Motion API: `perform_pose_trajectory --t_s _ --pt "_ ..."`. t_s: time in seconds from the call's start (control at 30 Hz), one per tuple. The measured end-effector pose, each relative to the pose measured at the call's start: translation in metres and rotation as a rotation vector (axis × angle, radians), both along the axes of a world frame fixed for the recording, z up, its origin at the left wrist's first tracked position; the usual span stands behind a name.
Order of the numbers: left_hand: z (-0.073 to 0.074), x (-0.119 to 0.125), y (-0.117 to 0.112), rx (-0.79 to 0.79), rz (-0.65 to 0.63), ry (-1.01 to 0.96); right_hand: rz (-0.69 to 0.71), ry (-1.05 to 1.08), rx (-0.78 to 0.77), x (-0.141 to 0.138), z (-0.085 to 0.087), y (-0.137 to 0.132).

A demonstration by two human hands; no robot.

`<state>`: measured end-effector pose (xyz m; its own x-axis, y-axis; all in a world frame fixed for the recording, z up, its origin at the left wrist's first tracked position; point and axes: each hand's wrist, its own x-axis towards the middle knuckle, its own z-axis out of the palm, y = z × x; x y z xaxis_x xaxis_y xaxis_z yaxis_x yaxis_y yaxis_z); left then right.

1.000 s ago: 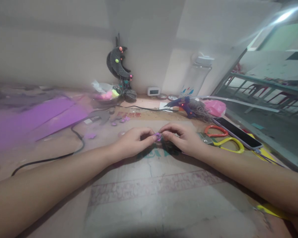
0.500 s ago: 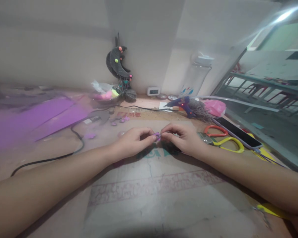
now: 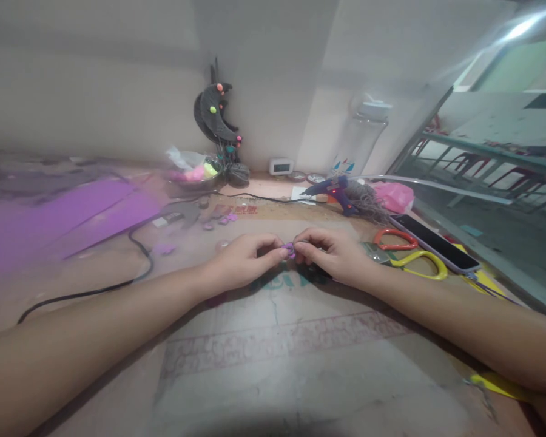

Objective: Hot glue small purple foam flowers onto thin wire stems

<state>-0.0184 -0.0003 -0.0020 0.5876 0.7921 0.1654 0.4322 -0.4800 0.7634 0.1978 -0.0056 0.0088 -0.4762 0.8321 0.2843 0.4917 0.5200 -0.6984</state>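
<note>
Both of my hands meet over the middle of a flat cardboard sheet. My left hand and my right hand are closed in a pinch on one small purple foam piece held between their fingertips. The piece is tiny and its exact shape is hard to make out. Both forearms rest on the cardboard. Scissors with yellow handles lie just right of my right hand.
Purple foam sheets lie at the left, with a black cable running past them. A blue glue gun, red-handled scissors, a phone, a pink bag, a clear bottle and a black moon ornament stand behind.
Almost nothing has moved. My right fingertips have shifted slightly on the purple piece while both hands stay in place.
</note>
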Motion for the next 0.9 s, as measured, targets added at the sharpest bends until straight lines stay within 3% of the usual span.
perform_pose_trajectory --t_s 0.13,0.4,0.9 --pt "0.0012 0.0001 -0.0008 -0.013 -0.021 -0.037 -0.023 -0.02 0.009 -0.0017 0.0011 -0.0015" --pt "0.0056 0.0044 -0.0041 0.047 0.071 0.067 -0.016 -0.076 0.143 -0.0088 0.005 -0.0093" --pt "0.0035 0.0023 -0.0028 0.051 0.016 0.04 -0.019 -0.065 0.127 -0.0084 0.0044 -0.0074"
